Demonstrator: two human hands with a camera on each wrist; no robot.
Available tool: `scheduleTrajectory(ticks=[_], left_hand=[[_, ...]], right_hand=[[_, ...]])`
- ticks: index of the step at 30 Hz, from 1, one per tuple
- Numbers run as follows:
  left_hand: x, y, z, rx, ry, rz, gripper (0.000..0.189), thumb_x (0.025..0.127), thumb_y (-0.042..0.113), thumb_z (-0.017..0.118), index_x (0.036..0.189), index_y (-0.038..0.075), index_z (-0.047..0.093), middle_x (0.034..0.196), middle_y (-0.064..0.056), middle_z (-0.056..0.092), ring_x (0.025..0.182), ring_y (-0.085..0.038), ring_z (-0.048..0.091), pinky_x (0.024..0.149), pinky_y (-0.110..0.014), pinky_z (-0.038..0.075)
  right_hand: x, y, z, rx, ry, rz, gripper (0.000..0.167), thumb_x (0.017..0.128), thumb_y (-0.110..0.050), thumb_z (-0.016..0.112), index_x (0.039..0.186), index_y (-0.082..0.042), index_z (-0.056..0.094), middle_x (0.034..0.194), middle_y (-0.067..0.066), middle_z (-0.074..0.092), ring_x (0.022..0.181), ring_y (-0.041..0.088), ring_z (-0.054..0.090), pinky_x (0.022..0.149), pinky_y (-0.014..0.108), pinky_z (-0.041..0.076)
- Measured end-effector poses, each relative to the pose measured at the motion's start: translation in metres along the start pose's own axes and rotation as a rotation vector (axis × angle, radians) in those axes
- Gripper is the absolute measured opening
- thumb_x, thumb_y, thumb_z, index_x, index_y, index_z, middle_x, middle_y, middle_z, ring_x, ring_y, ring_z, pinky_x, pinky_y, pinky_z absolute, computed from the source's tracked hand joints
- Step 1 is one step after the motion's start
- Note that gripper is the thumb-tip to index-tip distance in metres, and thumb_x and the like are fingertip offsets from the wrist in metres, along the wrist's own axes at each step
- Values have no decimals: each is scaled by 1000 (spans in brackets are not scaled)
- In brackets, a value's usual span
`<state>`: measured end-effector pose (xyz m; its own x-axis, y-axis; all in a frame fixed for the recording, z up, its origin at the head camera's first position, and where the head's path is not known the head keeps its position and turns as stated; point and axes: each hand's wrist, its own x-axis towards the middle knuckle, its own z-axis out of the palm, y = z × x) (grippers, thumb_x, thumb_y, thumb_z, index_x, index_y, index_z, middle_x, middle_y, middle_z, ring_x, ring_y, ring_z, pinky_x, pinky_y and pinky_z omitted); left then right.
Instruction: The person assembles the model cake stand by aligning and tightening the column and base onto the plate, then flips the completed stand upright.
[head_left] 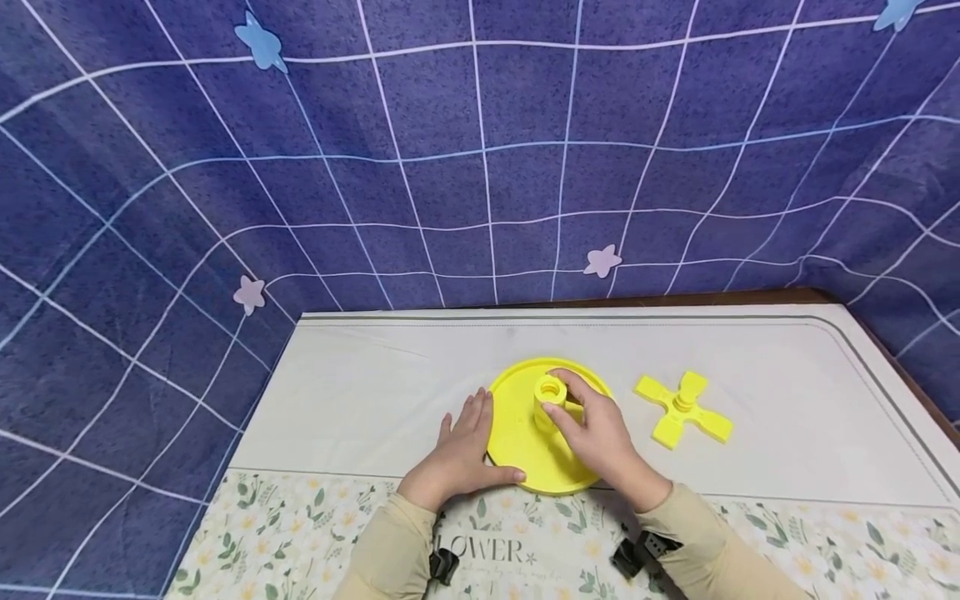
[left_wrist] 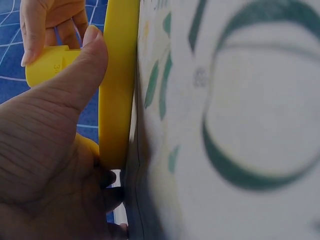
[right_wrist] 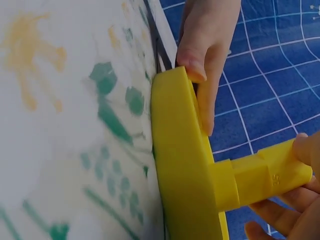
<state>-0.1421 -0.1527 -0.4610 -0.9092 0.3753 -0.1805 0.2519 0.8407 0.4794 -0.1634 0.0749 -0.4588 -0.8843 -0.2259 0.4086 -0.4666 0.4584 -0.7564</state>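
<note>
A round yellow tray-like disc [head_left: 510,429] with a raised rim lies on the table. Near its middle stands an upright yellow hollow post [head_left: 550,400], whose top shows a ring-shaped opening; the right wrist view shows the post [right_wrist: 250,177] has a narrower lower part. My right hand [head_left: 600,425] grips the post's upper part between thumb and fingers. At the disc's left edge, my left hand [head_left: 465,454] rests with fingers extended along the rim and the thumb on the front edge. A yellow four-armed cross piece [head_left: 684,408] with a central threaded stub lies right of the disc.
The table's cover has a plain white back part [head_left: 375,392] and a floral front part [head_left: 300,525] with printed lettering. A blue grid-patterned curtain [head_left: 450,183] with star shapes hangs behind and at the sides. Each wrist wears a black strap.
</note>
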Motion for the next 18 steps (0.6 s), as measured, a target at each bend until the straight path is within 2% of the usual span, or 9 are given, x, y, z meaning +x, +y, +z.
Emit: scheduleTrajectory(ticks=[5,8,11,14,16,18], left_hand=[[0,-2,4,-10,10,0,122,77,65,70,155,-2,3,162,-17,0,148,-34,1,115,-60,1],[0,-3,5,-18,11,2,122,77,64,71,155,-2,4,162,-17,0,148,-33,1,115,-59,1],[0,-3,4,-32,13,7,122,77,62,72,155,-2,4,162,-17,0,148,-34,1,115,-60,1],[0,-3,2,-36,14,8,122,77,62,73,155,-2,3,162,-17,0,148,-33,1,115,-59,0],[1,-4,2,-33,17,10,122,76,62,73,155,-2,4,162,-17,0,149,-33,0,115,-59,0],[2,-4,2,-26,15,10,122,76,63,72,155,-2,4,162,-16,-1,149,-32,0,115,-59,-1]], right_hand=[[0,3,-18,-41,-62,-25,56,89,-24,73,139,-10,52,127,10,64,111,26,63,95,46,49],[-5,10,-41,-116,-5,-66,56,87,-22,75,137,-8,55,128,11,63,112,29,61,96,48,48],[-13,21,-69,-201,100,-78,44,85,-13,75,127,-5,63,123,12,65,111,31,61,95,50,47],[-23,34,-99,-293,149,-16,36,86,-10,73,121,-4,65,120,14,66,109,35,60,91,54,47],[-30,42,-116,-354,123,69,37,88,-11,72,122,-2,64,120,18,64,108,38,59,87,57,47],[-37,50,-129,-422,58,164,41,88,-14,72,125,0,62,120,22,62,106,41,59,83,58,47]])
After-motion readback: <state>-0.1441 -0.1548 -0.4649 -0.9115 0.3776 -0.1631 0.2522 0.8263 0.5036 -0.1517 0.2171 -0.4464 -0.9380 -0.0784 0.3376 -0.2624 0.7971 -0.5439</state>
